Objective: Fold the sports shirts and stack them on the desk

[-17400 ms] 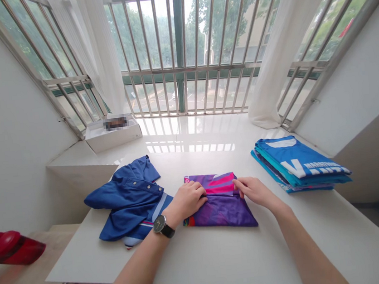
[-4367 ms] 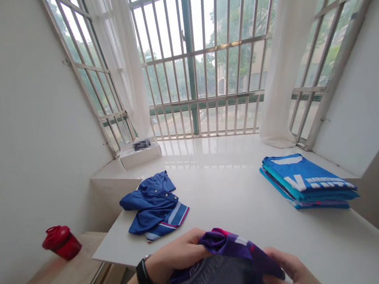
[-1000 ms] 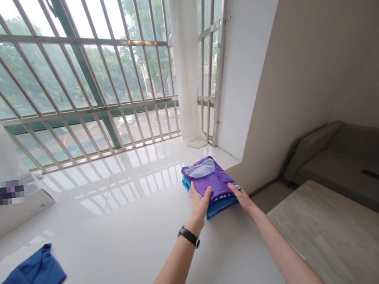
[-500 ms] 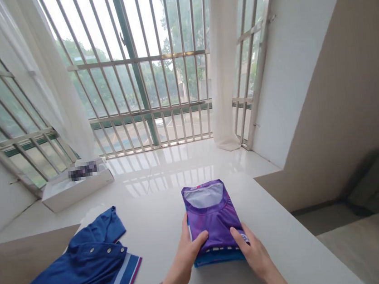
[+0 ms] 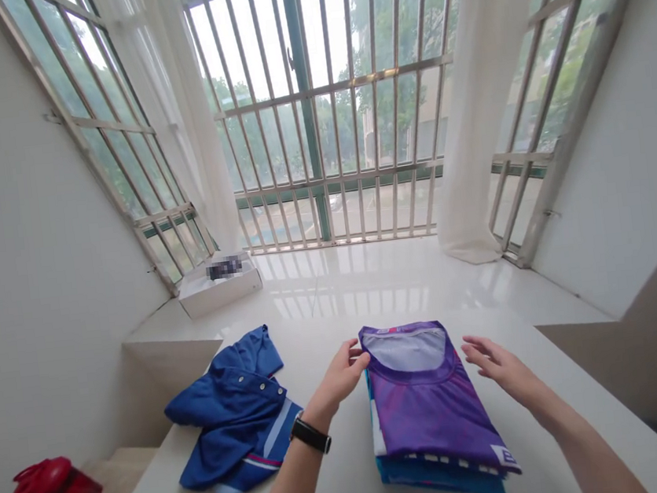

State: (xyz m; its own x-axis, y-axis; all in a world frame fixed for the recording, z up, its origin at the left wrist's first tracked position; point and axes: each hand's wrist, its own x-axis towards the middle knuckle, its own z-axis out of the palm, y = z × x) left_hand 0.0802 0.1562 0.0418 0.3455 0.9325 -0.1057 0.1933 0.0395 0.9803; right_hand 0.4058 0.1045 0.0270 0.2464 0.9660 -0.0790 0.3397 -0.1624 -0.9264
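A folded purple T-shirt (image 5: pixel 427 409) lies flat with its round collar facing the window. Under it shows a folded blue garment (image 5: pixel 444 486), mostly hidden. My left hand (image 5: pixel 343 373), with a black watch on its wrist, is at the left edge of the collar, fingers extended; whether the fingertips touch the fabric I cannot tell. To the right of the shirt, my right hand (image 5: pixel 500 368) hovers apart from it, fingers loosely spread and holding nothing. A crumpled blue buttoned garment (image 5: pixel 234 408) with striped trim rests left of my left arm.
The clothes are on a white counter (image 5: pixel 342 466) that runs back to a barred window (image 5: pixel 326 120). A white box (image 5: pixel 221 294) with a blurred dark item on it stands at the back left. A red bucket-like object (image 5: pixel 53 491) is low at the left.
Both hands have come off the front of the folded shirt and moved out to its sides, near the collar. The view has shifted left, bringing the red object into sight.
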